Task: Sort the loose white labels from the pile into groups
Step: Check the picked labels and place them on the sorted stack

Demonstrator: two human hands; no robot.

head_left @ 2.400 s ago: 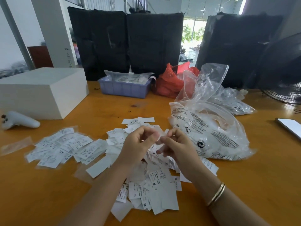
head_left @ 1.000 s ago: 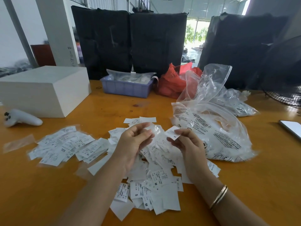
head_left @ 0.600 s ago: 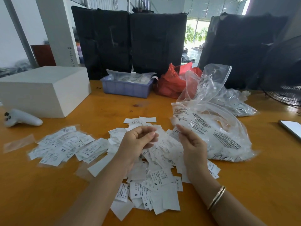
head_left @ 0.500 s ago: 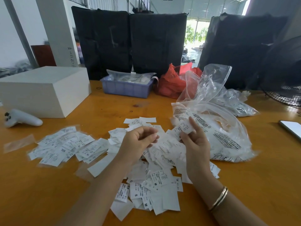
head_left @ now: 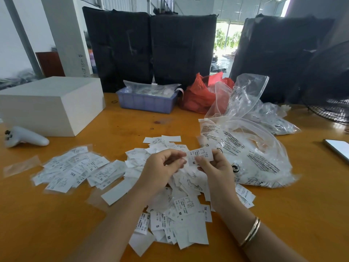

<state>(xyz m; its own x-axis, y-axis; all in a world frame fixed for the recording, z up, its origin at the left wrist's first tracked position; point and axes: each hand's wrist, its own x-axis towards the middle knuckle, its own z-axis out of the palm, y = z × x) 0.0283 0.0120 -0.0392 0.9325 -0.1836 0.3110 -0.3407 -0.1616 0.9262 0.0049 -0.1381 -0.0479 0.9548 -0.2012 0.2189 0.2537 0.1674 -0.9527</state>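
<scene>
A big pile of loose white labels (head_left: 175, 205) lies on the orange table in front of me. To its left a second spread of labels (head_left: 75, 171) shows XL and XXL marks. My right hand (head_left: 215, 167) pinches one white label (head_left: 200, 156) marked M and holds it up above the pile. My left hand (head_left: 162, 167) hovers just left of it with curled fingers, its fingertips at the label's left edge; whether they grip it I cannot tell.
A clear printed plastic bag (head_left: 245, 152) lies right of the pile. Behind stand a blue tray (head_left: 147, 101), a red bag (head_left: 200, 93) and a white box (head_left: 49, 104). A white controller (head_left: 24, 137) lies far left, a phone (head_left: 338, 148) far right.
My right hand has drawn one label out of the pile and turned it face up between both hands. My left hand stayed close over the pile.
</scene>
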